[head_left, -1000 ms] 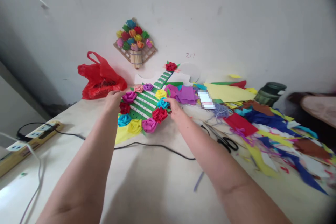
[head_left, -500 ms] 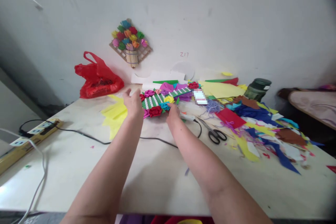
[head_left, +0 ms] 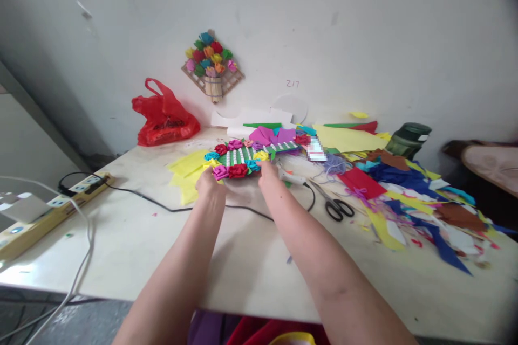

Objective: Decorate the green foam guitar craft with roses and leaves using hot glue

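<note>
A flower-trimmed paper craft (head_left: 239, 157) lies in front of me, with a green base crossed by white strips. Red, pink, yellow and blue paper roses ring its wide left part, and a narrow green part reaches right to a red rose (head_left: 301, 139). My left hand (head_left: 209, 183) is closed on its near left edge, by the yellow and pink roses. At the near right edge, by the blue rose (head_left: 253, 165), my right hand (head_left: 267, 173) grips it too. Some fingertips are hidden under the rim.
Just right of my hands lie a corded glue gun (head_left: 293, 178) and black-handled scissors (head_left: 339, 209). Coloured paper scraps (head_left: 437, 210) cover the right side. A cable (head_left: 162, 205) runs to a power strip (head_left: 81, 194). A red bag (head_left: 165, 118) and a green jar (head_left: 408, 140) stand farther back.
My left hand has come down from above the craft's left end and closed on its near left edge. My right hand keeps its hold. The view has shifted slightly left.
</note>
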Motion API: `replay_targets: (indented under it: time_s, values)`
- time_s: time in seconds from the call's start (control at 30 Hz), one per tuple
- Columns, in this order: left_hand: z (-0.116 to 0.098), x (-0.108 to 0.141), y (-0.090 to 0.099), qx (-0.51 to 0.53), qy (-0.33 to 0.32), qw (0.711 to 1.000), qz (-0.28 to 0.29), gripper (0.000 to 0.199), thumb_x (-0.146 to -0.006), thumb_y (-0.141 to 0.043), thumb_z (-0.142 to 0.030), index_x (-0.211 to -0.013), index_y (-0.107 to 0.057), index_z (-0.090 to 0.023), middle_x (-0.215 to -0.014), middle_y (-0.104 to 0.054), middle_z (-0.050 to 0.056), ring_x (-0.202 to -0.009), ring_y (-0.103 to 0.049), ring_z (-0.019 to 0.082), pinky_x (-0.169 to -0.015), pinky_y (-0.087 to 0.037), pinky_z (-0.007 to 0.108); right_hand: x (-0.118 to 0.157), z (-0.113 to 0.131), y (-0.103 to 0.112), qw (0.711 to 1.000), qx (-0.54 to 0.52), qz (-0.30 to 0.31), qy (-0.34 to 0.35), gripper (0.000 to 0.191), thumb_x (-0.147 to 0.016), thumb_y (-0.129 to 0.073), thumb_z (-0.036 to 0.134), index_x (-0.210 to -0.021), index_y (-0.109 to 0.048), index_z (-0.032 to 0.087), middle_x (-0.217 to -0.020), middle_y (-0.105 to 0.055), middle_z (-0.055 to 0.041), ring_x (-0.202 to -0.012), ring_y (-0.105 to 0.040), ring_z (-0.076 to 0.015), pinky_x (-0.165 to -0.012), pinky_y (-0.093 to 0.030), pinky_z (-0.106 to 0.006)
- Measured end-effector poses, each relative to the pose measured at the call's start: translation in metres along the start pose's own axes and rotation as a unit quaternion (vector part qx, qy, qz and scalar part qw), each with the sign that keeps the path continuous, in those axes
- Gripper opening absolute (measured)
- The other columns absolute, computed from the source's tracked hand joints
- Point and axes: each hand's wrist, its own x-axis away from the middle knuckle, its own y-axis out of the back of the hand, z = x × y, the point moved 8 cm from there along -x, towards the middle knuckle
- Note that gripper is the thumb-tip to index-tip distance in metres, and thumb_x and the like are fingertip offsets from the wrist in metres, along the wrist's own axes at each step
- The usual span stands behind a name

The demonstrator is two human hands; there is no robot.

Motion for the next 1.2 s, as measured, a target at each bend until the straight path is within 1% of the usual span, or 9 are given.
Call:
replay_targets:
  time_s: [0.03, 0.1, 0.2, 0.33, 0.5, 0.63, 0.8, 1.07, 1.2]
  values:
    - [0.002, 0.004, 0.004, 0.028, 0.026, 0.999, -0.028, 0.015, -0.073, -0.050, -0.017, -0.086, -0.043, -0.020, -0.075, -0.049, 0.000, -0.059, -0.053, 0.012, -0.051, -0.039, 0.023, 0.005, -0.003, 0.004, 0.999, -0.011, -0.021, -0.029, 0.018, -0.051, -0.062, 0.008, -0.060, -0.052, 0.020, -0.049, -0.050, 0.0032, -0.055, -0.052, -0.0151, -0.047, -0.042, -0.027]
    - [0.006, 0.012, 0.000, 0.068, 0.068, 0.995, -0.020, 0.007, -0.075, -0.050, -0.016, -0.080, -0.046, -0.018, -0.072, -0.052, 0.000, -0.054, -0.051, 0.009, -0.048, -0.037, 0.021, 0.012, -0.005, 0.006, 0.997, -0.027, -0.029, -0.060, 0.019, -0.050, -0.063, 0.008, -0.062, -0.054, 0.019, -0.052, -0.053, 0.0032, -0.057, -0.054, -0.0145, -0.050, -0.044, -0.026]
    - [0.010, 0.020, -0.013, 0.099, 0.087, 0.990, 0.049, 0.001, -0.075, -0.052, -0.016, -0.076, -0.052, -0.017, -0.069, -0.055, 0.000, -0.053, -0.051, 0.007, -0.050, -0.037, 0.018, 0.021, 0.000, 0.006, 0.997, -0.035, -0.019, -0.063, 0.018, -0.053, -0.062, 0.009, -0.065, -0.055, 0.020, -0.054, -0.055, 0.0036, -0.057, -0.054, -0.0136, -0.049, -0.044, -0.025]
    - [0.015, 0.026, -0.028, 0.146, 0.056, 0.980, 0.123, 0.006, -0.069, -0.056, -0.012, -0.072, -0.055, -0.018, -0.068, -0.057, -0.002, -0.058, -0.054, 0.006, -0.061, -0.041, 0.018, 0.029, 0.013, 0.004, 0.996, -0.069, 0.006, -0.047, 0.014, -0.057, -0.060, 0.011, -0.065, -0.053, 0.019, -0.060, -0.058, 0.0031, -0.056, -0.054, -0.0110, -0.049, -0.041, -0.023]
    - [0.025, 0.031, -0.046, 0.178, 0.067, 0.956, 0.224, 0.011, -0.061, -0.049, -0.007, -0.064, -0.053, -0.017, -0.064, -0.058, 0.000, -0.062, -0.056, 0.009, -0.069, -0.043, 0.023, 0.037, 0.025, -0.001, 0.992, -0.109, 0.056, -0.023, 0.016, -0.057, -0.058, 0.010, -0.071, -0.054, 0.017, -0.061, -0.059, 0.0032, -0.056, -0.054, -0.0100, -0.050, -0.040, -0.022]
    - [0.030, 0.030, -0.053, 0.182, 0.073, 0.942, 0.273, 0.012, -0.061, -0.053, -0.009, -0.070, -0.058, -0.015, -0.069, -0.062, 0.004, -0.067, -0.059, 0.014, -0.070, -0.046, 0.027, 0.038, 0.029, -0.001, 0.992, -0.101, 0.075, 0.013, 0.021, -0.056, -0.059, 0.012, -0.076, -0.055, 0.018, -0.064, -0.060, 0.0043, -0.057, -0.055, -0.0098, -0.050, -0.039, -0.021]
    - [0.033, 0.023, -0.057, 0.209, 0.059, 0.935, 0.281, 0.007, -0.070, -0.059, -0.021, -0.075, -0.059, -0.016, -0.073, -0.063, 0.003, -0.068, -0.060, 0.015, -0.067, -0.048, 0.029, 0.039, 0.023, -0.002, 0.991, -0.092, 0.092, 0.025, 0.027, -0.054, -0.060, 0.013, -0.080, -0.058, 0.018, -0.066, -0.061, 0.0043, -0.057, -0.055, -0.0103, -0.048, -0.036, -0.021]
    - [0.036, 0.008, -0.058, 0.228, 0.051, 0.936, 0.261, 0.025, -0.075, -0.059, -0.043, -0.074, -0.057, -0.018, -0.071, -0.062, 0.004, -0.067, -0.061, 0.016, -0.063, -0.049, 0.029, 0.034, 0.019, -0.008, 0.988, -0.058, 0.117, 0.080, 0.032, -0.054, -0.063, 0.016, -0.085, -0.055, 0.019, -0.074, -0.063, 0.0033, -0.064, -0.056, -0.0107, -0.054, -0.040, -0.020]
    - [0.040, -0.002, -0.053, 0.216, 0.066, 0.946, 0.234, 0.021, -0.074, -0.059, -0.038, -0.072, -0.055, -0.018, -0.069, -0.060, 0.004, -0.068, -0.061, 0.017, -0.065, -0.050, 0.030, 0.030, 0.016, -0.014, 0.979, -0.103, 0.142, 0.101, 0.033, -0.052, -0.063, 0.012, -0.083, -0.053, 0.018, -0.074, -0.062, 0.0029, -0.066, -0.057, -0.0103, -0.062, -0.044, -0.021]
